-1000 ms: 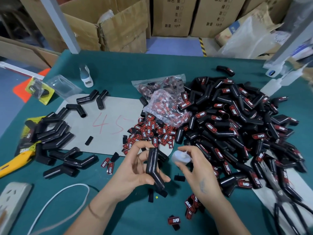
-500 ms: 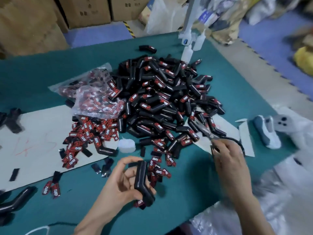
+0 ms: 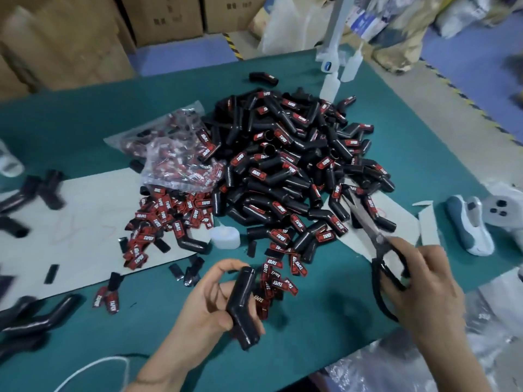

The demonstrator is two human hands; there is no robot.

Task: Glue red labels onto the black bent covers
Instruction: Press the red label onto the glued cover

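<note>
Since half a second ago my right hand [image 3: 421, 290] has closed its grip on the black handles of one pair of scissors [image 3: 376, 244], blades pointing into the big pile of labelled covers [image 3: 283, 171] at the table's middle. My left hand [image 3: 215, 304] grips one unlabelled black bent cover [image 3: 243, 304], thumb and fingers curled round it, above the table's near edge. Loose red labels [image 3: 167, 213], too many to count, lie left of the pile near one white glue bottle [image 3: 225, 236].
</note>
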